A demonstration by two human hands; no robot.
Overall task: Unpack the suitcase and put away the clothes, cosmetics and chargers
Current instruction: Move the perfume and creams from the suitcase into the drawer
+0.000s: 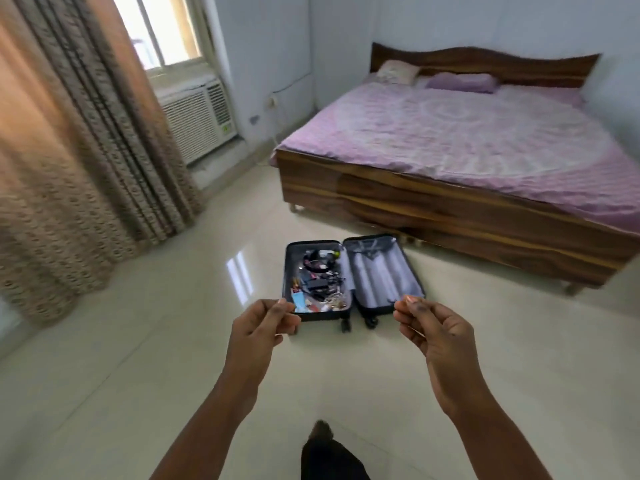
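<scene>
Suitcase, lying open on the floor beside the bed. My left hand and right hand hang above it, fingers loosely curled, holding nothing, presumably ready to reach down. Left half holds tangled cables and small items; right half shows pale lining. Nothing blocks access. Curtain stands well apart.
</scene>
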